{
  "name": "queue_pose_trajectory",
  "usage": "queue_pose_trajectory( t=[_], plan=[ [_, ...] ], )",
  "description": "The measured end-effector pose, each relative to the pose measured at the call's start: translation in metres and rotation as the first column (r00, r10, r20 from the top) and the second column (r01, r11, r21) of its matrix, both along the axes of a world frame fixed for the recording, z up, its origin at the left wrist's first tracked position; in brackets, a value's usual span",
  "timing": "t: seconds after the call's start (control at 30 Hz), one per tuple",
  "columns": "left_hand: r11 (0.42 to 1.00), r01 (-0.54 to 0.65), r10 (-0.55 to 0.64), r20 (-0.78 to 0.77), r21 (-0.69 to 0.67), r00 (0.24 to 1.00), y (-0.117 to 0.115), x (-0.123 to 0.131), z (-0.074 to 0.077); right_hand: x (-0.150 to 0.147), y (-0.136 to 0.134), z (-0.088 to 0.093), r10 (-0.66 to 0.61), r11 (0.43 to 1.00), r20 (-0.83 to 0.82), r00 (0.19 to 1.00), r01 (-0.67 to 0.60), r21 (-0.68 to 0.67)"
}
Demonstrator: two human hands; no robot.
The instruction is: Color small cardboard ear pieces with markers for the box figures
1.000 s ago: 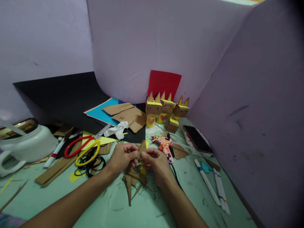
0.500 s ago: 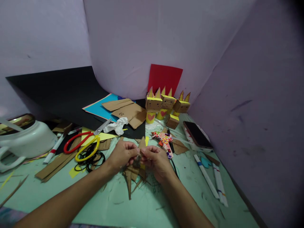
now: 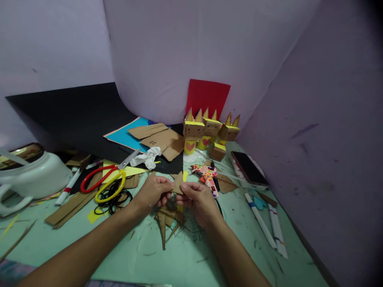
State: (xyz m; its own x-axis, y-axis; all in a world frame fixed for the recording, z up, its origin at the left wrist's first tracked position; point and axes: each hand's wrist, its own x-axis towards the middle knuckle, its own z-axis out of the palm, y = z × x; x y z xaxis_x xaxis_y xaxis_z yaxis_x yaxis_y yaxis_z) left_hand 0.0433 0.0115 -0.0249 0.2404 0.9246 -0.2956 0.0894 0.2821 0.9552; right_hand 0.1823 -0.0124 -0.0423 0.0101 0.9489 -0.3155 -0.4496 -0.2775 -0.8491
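Observation:
Between my two hands is a small pointed piece of cardboard [image 3: 177, 184]. My left hand [image 3: 154, 192] pinches its left edge between thumb and fingers. On its right edge, the thumb and fingers of my right hand [image 3: 197, 199] are closed. Just below lie cardboard scraps [image 3: 164, 223] with sharp points, and a yellow paper strip [image 3: 185, 176] shows behind the held piece. Right of my right hand rests a glue gun [image 3: 208, 177] wrapped in colourful patterned material, its black cord partly hidden by that hand.
Scissors [image 3: 115, 179] with red and yellow handles lie left, over black cord [image 3: 115, 203]. A white pot [image 3: 38, 175] stands far left. Cardboard figures [image 3: 194, 131] with horns stand at the back before red paper [image 3: 208, 95]. A phone [image 3: 249, 169] and white markers [image 3: 260, 223] are on the right.
My hands have spread slightly apart, and more of the cardboard piece's face now shows between them. The things on the table stay where they were.

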Motion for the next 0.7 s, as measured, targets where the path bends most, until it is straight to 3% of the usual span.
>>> queue_pose_trajectory(
  t=[0.7],
  plan=[
    [0.999,0.024,-0.023,-0.016,0.042,1.0,-0.0008,-0.0002,-0.0002,-0.0038,-0.001,0.006,-0.046,0.999,0.086,0.995,0.045,0.018]
  ],
)
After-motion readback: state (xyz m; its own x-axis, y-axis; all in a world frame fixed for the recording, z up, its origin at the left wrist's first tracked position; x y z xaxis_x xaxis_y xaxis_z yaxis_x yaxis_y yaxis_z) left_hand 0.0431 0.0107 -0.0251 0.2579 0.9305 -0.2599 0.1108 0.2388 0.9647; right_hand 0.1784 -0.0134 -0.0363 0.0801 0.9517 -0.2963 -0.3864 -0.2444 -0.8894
